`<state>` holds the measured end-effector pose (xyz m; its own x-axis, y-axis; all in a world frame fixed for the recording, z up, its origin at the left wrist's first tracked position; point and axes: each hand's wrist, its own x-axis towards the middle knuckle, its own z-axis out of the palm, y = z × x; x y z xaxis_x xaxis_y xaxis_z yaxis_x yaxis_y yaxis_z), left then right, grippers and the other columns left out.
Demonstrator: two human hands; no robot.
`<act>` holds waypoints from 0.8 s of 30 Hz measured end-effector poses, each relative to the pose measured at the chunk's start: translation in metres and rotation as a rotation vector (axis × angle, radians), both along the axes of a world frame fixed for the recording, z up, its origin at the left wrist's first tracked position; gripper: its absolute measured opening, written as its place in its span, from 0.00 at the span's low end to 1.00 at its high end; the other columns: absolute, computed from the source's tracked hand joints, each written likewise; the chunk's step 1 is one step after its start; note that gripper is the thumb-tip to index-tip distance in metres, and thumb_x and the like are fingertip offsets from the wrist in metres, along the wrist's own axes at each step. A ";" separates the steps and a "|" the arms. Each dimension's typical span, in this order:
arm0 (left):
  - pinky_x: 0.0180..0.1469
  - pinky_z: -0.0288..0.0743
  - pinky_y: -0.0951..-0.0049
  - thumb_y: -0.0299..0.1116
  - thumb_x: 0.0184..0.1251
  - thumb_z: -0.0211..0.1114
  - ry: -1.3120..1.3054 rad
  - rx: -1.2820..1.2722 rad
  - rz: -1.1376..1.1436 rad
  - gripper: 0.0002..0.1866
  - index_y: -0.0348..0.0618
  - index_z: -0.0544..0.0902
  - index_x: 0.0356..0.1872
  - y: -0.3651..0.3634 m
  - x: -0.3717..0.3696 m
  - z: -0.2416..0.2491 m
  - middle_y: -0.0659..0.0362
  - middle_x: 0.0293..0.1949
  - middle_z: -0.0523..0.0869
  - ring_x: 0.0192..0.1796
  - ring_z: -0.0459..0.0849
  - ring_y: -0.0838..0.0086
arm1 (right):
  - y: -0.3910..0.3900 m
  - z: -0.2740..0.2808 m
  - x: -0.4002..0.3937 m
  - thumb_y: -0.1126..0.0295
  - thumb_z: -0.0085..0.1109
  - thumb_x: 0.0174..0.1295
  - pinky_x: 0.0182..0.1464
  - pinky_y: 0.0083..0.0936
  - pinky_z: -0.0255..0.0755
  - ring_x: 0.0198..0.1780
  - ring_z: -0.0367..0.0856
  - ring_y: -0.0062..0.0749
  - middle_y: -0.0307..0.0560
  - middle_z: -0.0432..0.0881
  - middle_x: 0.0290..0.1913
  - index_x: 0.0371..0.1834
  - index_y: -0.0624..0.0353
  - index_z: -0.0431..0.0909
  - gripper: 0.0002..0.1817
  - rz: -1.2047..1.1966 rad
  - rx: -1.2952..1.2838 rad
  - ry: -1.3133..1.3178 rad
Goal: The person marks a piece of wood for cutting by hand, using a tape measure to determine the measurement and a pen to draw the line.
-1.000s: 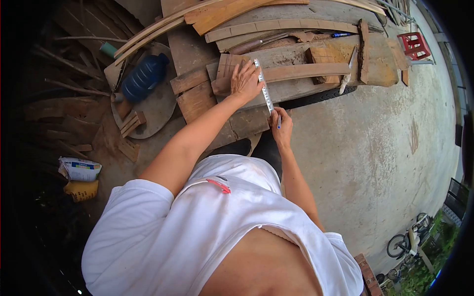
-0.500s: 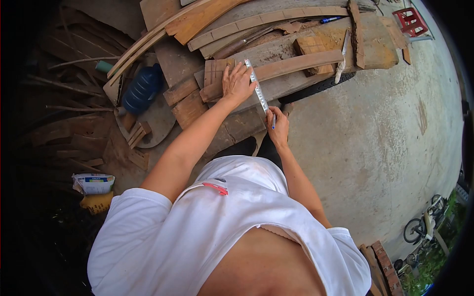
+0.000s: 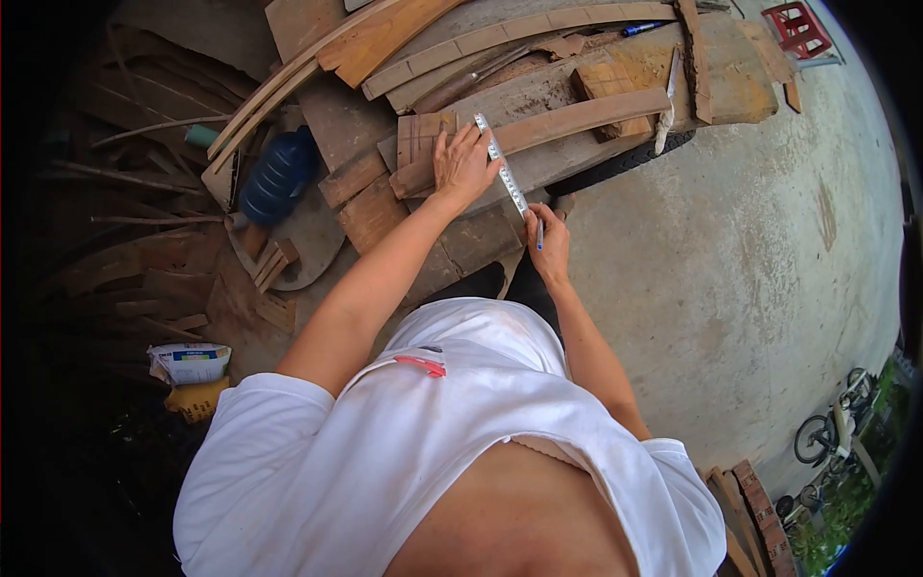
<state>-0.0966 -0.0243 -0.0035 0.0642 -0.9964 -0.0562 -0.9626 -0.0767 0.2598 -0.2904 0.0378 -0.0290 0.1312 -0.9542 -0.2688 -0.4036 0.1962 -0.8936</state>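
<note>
Silver measuring strip (image 3: 502, 165): laid across the curved wood (image 3: 586, 119), just past 12 o'clock; its slant has been altered only slightly in the last half-second.
Right hand (image 3: 549, 242): seen at 2 o'clock, its grip folded tightly on a blue pen (image 3: 540, 234), with the strip's near end apparently pinched as well; a small outward shift is shown.
Left hand (image 3: 465, 171): rested at 12 o'clock, its grip spread and closed on nothing, the wood covered by the palm and the strip seemingly touched by the thumb.
Pen and wood: kept apart; by the near-stillness, a steady alignment of strip and wood is suggested.
Timber desk (image 3: 553, 169): turned slightly counter-clockwise in view since one second ago, the red plastic crate (image 3: 803, 32) carried nearer the top edge at 2 o'clock, while the arrangement of hands, strip and curved wood has been largely preserved.
</note>
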 end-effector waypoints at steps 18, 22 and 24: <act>0.74 0.55 0.44 0.45 0.59 0.74 -0.012 0.037 0.024 0.31 0.42 0.80 0.63 -0.004 -0.001 0.001 0.54 0.63 0.82 0.72 0.73 0.62 | -0.035 0.012 -0.007 0.62 0.52 0.77 0.41 0.34 0.75 0.35 0.83 0.45 0.52 0.83 0.32 0.48 0.60 0.86 0.15 -0.007 -0.325 0.188; 0.73 0.59 0.49 0.47 0.60 0.73 -0.031 0.042 0.032 0.31 0.44 0.81 0.63 -0.004 -0.004 0.006 0.54 0.64 0.82 0.71 0.75 0.63 | -0.071 0.003 0.016 0.63 0.58 0.72 0.42 0.29 0.77 0.36 0.86 0.35 0.53 0.86 0.35 0.46 0.64 0.86 0.15 -0.140 -0.208 -0.157; 0.73 0.60 0.50 0.47 0.60 0.73 -0.032 0.037 0.035 0.31 0.44 0.81 0.63 -0.003 -0.006 0.007 0.55 0.64 0.82 0.71 0.75 0.63 | -0.081 0.003 0.028 0.63 0.60 0.70 0.42 0.27 0.77 0.37 0.87 0.31 0.54 0.87 0.35 0.46 0.64 0.86 0.15 -0.184 -0.172 -0.280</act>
